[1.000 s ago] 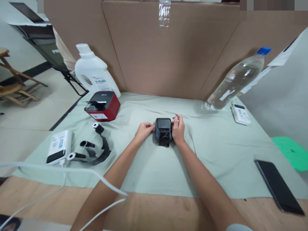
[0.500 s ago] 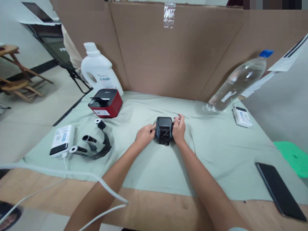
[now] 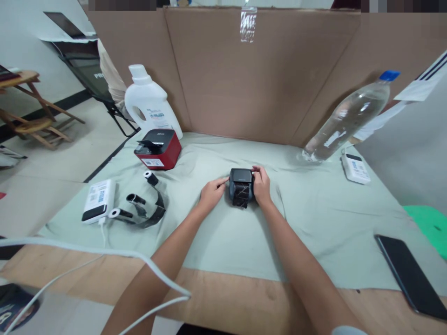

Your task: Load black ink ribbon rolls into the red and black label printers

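A small dark label printer [image 3: 240,186] sits on the pale green cloth [image 3: 314,218] in the middle of the table, with a strip of black ribbon hanging from its front. My left hand [image 3: 210,195] presses against its left side with the fingers curled. Its right side is gripped by my right hand [image 3: 261,186], whose thumb and fingers reach over the top edge.
A red printer [image 3: 159,149] and a white detergent jug [image 3: 150,104] stand at the back left. A white device [image 3: 98,201] and black ribbon spools [image 3: 139,211] lie left. A water bottle [image 3: 345,120], a white handset [image 3: 355,168] and a dark phone [image 3: 412,277] lie right. Cardboard walls the back.
Both hands have stayed on the small printer with only slight finger shifts. The camera view has drifted a little, moving everything slightly right in the picture.
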### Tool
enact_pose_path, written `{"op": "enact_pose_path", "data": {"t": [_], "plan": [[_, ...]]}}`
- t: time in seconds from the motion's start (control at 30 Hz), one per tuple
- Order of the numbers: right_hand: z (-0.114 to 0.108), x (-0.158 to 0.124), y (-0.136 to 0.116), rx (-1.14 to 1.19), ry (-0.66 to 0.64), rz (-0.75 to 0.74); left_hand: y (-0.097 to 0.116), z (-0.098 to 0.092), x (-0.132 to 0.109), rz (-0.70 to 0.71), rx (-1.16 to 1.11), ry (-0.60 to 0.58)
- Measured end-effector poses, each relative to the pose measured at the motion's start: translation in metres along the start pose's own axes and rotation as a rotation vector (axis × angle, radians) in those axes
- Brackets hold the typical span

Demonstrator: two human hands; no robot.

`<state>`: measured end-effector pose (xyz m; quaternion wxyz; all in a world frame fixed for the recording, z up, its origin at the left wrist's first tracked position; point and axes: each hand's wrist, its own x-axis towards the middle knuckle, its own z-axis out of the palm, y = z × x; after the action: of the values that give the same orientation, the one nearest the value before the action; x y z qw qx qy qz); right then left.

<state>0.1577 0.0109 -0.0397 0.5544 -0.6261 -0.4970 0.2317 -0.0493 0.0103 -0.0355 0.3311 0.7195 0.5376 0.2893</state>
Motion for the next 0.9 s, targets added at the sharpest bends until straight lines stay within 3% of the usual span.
{"op": "enact_pose_path", "data": {"t": [0.23,0.3,0.4,0.6,0.73,0.8,0.9], "plan": [[-0.036,0.029,0.009,0.129,-0.495,0.034,-0.007,0.0,0.004,0.008,-0.077,0.005],[-0.044,0.031,0.006,0.172,-0.567,0.042,-0.005,0.0,0.003,-0.002,-0.075,0.003],[-0.04,0.032,-0.001,0.128,-0.538,0.039,-0.002,-0.001,0.003,-0.014,-0.063,-0.004],[-0.009,0.041,-0.007,-0.321,-0.207,0.052,0.001,-0.003,0.002,-0.003,-0.064,-0.02],[-0.013,0.042,-0.014,-0.432,-0.139,0.058,0.001,-0.003,0.002,-0.008,-0.075,-0.017],[-0.02,0.041,-0.022,-0.531,-0.17,-0.005,0.001,-0.003,0.002,-0.012,-0.073,-0.015],[-0.025,0.042,-0.038,-0.685,-0.442,-0.092,0.003,-0.004,0.002,-0.006,-0.073,-0.01]]}}
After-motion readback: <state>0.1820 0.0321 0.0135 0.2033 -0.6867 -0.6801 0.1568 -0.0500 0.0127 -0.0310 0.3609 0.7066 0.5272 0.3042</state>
